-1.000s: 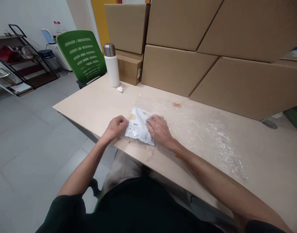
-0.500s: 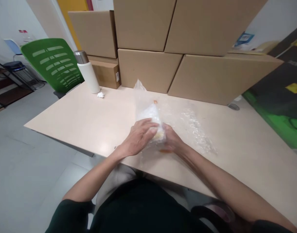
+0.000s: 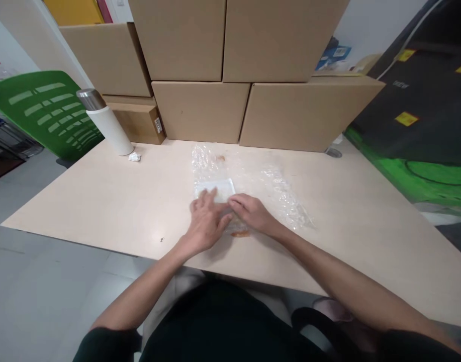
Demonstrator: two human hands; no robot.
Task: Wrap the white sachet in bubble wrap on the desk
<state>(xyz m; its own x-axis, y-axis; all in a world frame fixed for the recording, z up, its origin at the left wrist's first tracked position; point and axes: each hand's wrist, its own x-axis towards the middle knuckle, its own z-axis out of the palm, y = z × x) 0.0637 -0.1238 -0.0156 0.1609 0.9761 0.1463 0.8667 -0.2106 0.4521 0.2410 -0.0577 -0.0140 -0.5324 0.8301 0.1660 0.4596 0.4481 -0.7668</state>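
Observation:
A sheet of clear bubble wrap [image 3: 285, 193] lies spread on the table under both hands. On its left part rests a flat white rectangular item [image 3: 225, 185], partly covered by my fingers; its exact kind does not show. My left hand [image 3: 204, 221] is open, its fingers spread over the near side of the white item. Close to the item's right corner, my right hand [image 3: 253, 213] is closed, thumb and fingers pinched together at the wrap. An orange-brown strip [image 3: 240, 234] shows at the near edge of the wrap.
Stacked cardboard boxes [image 3: 200, 113] line the back of the table [image 3: 83, 206]. A white bottle with a metal cap [image 3: 111, 130] stands at the back left, beside a crumpled white scrap [image 3: 134, 157]. A green chair [image 3: 53, 113] is beyond the left edge.
The white item has gone from tilted up between my hands to lying flat on the wrap. My left hand has spread out over it, and the right has closed. The view has turned right.

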